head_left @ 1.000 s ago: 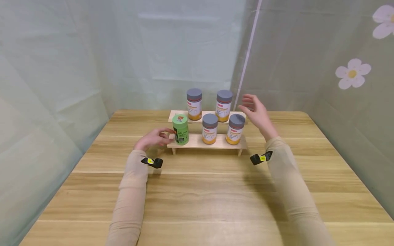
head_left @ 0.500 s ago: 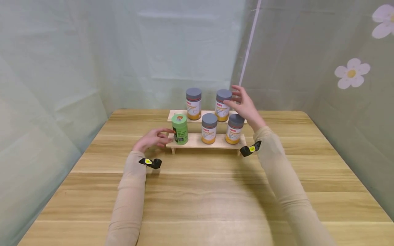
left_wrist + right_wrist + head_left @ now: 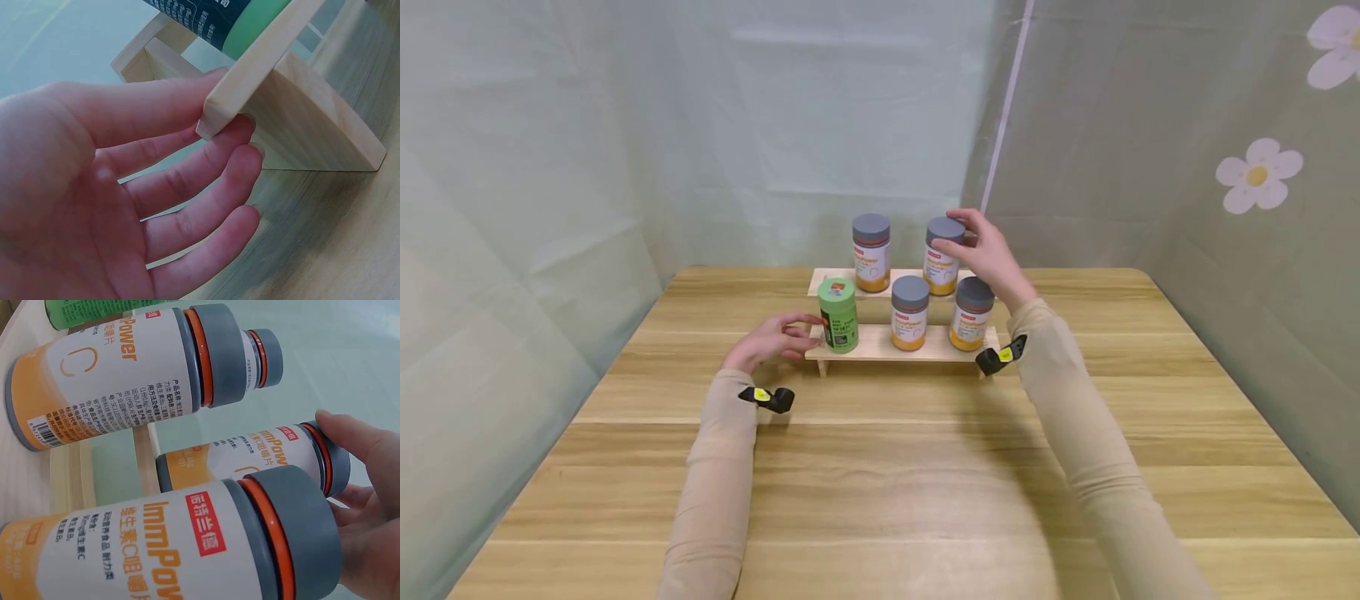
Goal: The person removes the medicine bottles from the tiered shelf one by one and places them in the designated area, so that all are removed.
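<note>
A small two-step wooden rack (image 3: 874, 342) bears one green bottle (image 3: 841, 321) and several white-and-orange supplement bottles with grey lids. My left hand (image 3: 772, 340) is at the rack's left end, beside the green bottle. In the left wrist view, the thumb lies on the board's end (image 3: 250, 69) and fingertips sit beneath it, pinching it. At the rear right, my right hand (image 3: 991, 254) holds a supplement bottle (image 3: 941, 273) by its grey lid, thumb on the near side, fingers behind. That bottle stands upright on the back step. In the right wrist view, the fingers are partly hidden.
Another supplement bottle (image 3: 871, 258) stands at the back left of the rack. Two more, a middle one (image 3: 910, 321) and a right one (image 3: 970, 321), stand on the front step, close below my right hand. A pale curtain (image 3: 850, 108) hangs behind the wooden table (image 3: 880, 500).
My right hand has moved left from the air beside the rack, and its thumb and fingers have closed round the rear right bottle's lid. The left hand has stayed at the rack's end.
</note>
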Available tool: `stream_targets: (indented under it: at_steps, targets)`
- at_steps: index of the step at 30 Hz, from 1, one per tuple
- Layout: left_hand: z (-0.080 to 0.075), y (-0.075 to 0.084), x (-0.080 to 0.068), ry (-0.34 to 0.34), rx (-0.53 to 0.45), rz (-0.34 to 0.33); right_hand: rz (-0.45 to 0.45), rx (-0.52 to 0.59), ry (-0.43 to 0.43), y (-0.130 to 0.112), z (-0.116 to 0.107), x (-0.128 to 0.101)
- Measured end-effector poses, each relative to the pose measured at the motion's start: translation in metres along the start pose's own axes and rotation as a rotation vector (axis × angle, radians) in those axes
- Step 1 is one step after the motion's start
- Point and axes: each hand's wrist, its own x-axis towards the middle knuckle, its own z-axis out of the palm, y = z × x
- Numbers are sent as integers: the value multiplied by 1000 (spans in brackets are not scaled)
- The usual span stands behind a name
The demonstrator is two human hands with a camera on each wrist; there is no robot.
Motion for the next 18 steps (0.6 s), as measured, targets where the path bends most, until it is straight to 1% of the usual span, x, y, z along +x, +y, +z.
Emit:
stream_targets:
  at_steps: [4, 9, 11, 14, 18]
  targets:
    - [0, 0, 1, 4, -6, -3, -2, -14, 4, 0, -1, 1]
    - [2, 1, 1, -7, -37, 4, -23, -27, -6, 0, -2, 3]
    - [2, 1, 1, -15, -48, 9, -25, -16, -12, 1, -2, 3]
    - [3, 2, 1, -13, -55, 3, -1, -14, -8, 2, 0, 4]
    - [5, 3, 1, -22, -39, 2, 50, -34, 16, 3, 1, 1]
